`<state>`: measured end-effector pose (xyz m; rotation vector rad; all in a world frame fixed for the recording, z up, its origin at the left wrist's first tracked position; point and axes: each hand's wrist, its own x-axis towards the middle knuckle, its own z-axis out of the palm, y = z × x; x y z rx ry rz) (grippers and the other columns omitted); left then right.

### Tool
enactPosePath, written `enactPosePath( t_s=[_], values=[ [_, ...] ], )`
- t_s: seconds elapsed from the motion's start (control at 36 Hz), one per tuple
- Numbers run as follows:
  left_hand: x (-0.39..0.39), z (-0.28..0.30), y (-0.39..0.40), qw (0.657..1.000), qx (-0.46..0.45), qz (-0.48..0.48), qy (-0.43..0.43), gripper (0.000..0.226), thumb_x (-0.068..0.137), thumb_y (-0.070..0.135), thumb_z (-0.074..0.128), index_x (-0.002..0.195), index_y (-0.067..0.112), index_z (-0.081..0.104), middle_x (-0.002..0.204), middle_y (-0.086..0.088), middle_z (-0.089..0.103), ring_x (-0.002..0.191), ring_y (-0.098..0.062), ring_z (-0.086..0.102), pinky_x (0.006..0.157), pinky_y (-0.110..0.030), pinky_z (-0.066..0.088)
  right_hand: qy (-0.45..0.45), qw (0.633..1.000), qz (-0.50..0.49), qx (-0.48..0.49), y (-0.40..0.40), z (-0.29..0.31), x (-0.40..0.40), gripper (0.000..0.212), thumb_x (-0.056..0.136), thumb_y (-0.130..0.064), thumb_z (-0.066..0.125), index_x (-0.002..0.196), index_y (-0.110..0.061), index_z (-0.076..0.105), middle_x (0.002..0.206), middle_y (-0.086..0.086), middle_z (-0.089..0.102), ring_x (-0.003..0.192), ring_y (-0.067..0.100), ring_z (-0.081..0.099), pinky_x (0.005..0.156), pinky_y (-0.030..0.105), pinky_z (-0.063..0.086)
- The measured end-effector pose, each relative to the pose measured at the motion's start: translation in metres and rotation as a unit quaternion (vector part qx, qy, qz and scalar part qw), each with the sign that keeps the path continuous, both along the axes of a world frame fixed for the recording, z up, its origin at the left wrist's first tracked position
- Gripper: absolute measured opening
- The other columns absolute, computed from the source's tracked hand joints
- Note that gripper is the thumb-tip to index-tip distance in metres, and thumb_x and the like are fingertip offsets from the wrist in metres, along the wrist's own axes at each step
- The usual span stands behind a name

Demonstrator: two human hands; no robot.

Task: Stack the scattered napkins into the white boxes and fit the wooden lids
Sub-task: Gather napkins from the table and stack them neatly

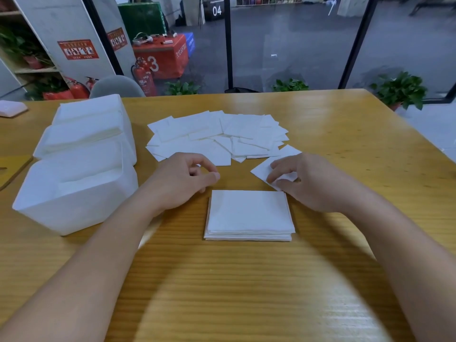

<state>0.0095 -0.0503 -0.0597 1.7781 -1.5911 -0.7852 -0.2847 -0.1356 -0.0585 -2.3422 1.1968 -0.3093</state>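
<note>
A neat stack of napkins sits square on the wooden tabletop, right in front of the person. Just beyond it the right hand pinches a single napkin between thumb and fingers, its far corner lying on the wood. The left hand hovers close to the stack's far left corner, fingers loosely curled and holding nothing. Further back the scattered napkins lie overlapping in a loose spread. Three white boxes stand in a row on the left, lidless, with napkins inside. A wooden lid pokes in at the left edge. Behind the glass, a red box bears a large "3" and a dark one reads "04"; the red posters' print is too small to read.
</note>
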Motion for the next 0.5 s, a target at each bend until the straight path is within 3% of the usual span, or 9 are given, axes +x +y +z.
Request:
enactPosePath(
  t_s=[0.03,0.08,0.17,0.31,0.42,0.5],
  values=[
    [-0.002,-0.001,0.000,1.000,0.002,-0.006,-0.001,0.012,0.099,0.047,0.076,0.100,0.035,0.078,0.072,-0.001,0.074,0.062,-0.012,0.057,0.077,-0.039,0.051,-0.003,1.000,0.000,0.008,0.001,0.000,0.000,0.019,0.106,-0.027,0.065,0.109,-0.036,0.081,0.134,-0.022,0.068,0.112,0.004,0.061,0.088,0.013,0.046],
    [-0.006,-0.002,0.001,1.000,0.007,-0.019,-0.010,0.011,0.099,0.046,0.075,0.101,0.035,0.077,0.073,0.000,0.075,0.062,-0.014,0.058,0.075,-0.035,0.049,0.001,1.000,0.006,-0.007,0.003,-0.001,0.001,0.021,0.107,-0.026,0.062,0.111,-0.032,0.082,0.130,-0.016,0.071,0.114,0.010,0.064,0.095,0.027,0.053],
    [-0.010,-0.004,0.000,0.998,0.007,-0.028,-0.048,0.009,0.100,0.045,0.074,0.102,0.036,0.076,0.074,0.003,0.076,0.067,-0.016,0.064,0.074,-0.033,0.051,0.028,0.997,0.034,-0.056,0.003,-0.008,0.004,0.023,0.109,-0.030,0.059,0.116,-0.028,0.081,0.134,-0.016,0.067,0.126,0.014,0.059,0.109,0.041,0.045],
    [-0.011,-0.010,-0.003,0.999,-0.019,-0.006,-0.038,0.009,0.101,0.045,0.074,0.108,0.040,0.076,0.081,0.010,0.078,0.069,-0.005,0.064,0.074,-0.030,0.050,0.050,0.995,0.039,-0.082,0.002,-0.014,0.009,0.027,0.110,-0.035,0.055,0.109,-0.021,0.079,0.130,-0.018,0.059,0.124,0.014,0.049,0.111,0.039,0.037],
    [-0.019,-0.009,-0.002,0.998,-0.062,0.015,-0.009,0.023,0.104,0.048,0.069,0.126,0.039,0.069,0.092,0.020,0.081,0.092,-0.002,0.074,0.088,-0.027,0.052,-0.003,0.992,0.040,-0.122,0.011,-0.011,0.018,0.025,0.108,-0.037,0.060,0.126,-0.032,0.077,0.132,-0.017,0.061,0.126,0.015,0.050,0.112,0.039,0.034],
    [-0.027,-0.006,-0.001,0.996,-0.085,0.013,0.032,0.026,0.109,0.047,0.061,0.131,0.035,0.069,0.096,0.018,0.082,0.097,0.001,0.075,0.091,-0.026,0.053,-0.069,0.990,0.051,-0.115,0.018,-0.010,0.026,0.034,0.103,-0.043,0.066,0.135,-0.032,0.073,0.138,-0.020,0.060,0.131,0.007,0.049,0.116,0.042,0.038]
  ],
)
